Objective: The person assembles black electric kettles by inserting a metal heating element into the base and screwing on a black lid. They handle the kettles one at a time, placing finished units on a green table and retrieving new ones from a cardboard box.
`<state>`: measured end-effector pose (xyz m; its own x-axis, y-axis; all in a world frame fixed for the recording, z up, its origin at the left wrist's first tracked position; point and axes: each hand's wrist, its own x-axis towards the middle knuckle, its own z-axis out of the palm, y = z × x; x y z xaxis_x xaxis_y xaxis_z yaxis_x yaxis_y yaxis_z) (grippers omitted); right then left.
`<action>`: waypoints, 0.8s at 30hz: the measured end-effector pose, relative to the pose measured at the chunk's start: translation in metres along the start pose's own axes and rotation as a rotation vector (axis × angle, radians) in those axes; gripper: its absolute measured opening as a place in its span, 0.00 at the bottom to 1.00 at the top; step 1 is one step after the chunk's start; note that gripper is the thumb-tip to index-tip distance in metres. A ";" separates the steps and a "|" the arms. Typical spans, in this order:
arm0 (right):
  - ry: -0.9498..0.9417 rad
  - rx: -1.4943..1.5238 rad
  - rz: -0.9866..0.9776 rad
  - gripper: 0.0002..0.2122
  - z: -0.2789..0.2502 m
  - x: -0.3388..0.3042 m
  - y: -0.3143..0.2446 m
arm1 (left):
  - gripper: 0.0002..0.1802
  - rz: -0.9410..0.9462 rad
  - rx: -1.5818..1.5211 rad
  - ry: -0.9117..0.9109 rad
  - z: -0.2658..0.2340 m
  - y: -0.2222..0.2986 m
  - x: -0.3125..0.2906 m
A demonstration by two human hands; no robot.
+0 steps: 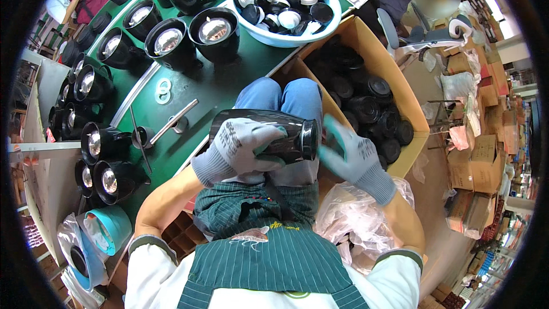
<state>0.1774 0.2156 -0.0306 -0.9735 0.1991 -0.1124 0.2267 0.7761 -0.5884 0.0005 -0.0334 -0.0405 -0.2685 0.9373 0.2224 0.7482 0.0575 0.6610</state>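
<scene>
Centre of the action, and the glossy black container [294, 129] lies on its side across the person's lap, its ringed end pointing to three o'clock. The gloved left hand [235, 144] grips it from above, fingers wrapped over the body and hiding much of its near side. Over at about four o'clock from it, the gloved right hand [355, 159] is spread open beside the ringed end; whether the fingertips touch it, I cannot tell. Out at twelve o'clock, a light-blue basin [269, 38] brims with black and white caps, and at two o'clock an open cardboard box [413, 149] full of dark round pieces crowds right up to the right hand. Clear plastic bagging [366, 217] bunches beneath the right forearm at five o'clock. Round to nine, a metal rod tool [177, 119] sits near two pale rings [163, 96], while black mugs [167, 40] with shiny insides line up from eight to eleven. Beneath them runs the green tabletop [200, 88]. Further out, an office chair [426, 37] stands at two o'clock, and stacked cartons [479, 166] fill the floor at three.
</scene>
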 end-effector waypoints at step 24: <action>0.264 1.421 0.377 0.20 -0.017 0.050 0.019 | 0.05 0.452 0.464 0.118 -0.087 -0.027 0.140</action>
<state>0.1337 0.2502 -0.0340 -0.7974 0.4705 -0.3779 0.0880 -0.5290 -0.8441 -0.1102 0.0661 0.0346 0.0883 0.8616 0.4998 0.9797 -0.1658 0.1127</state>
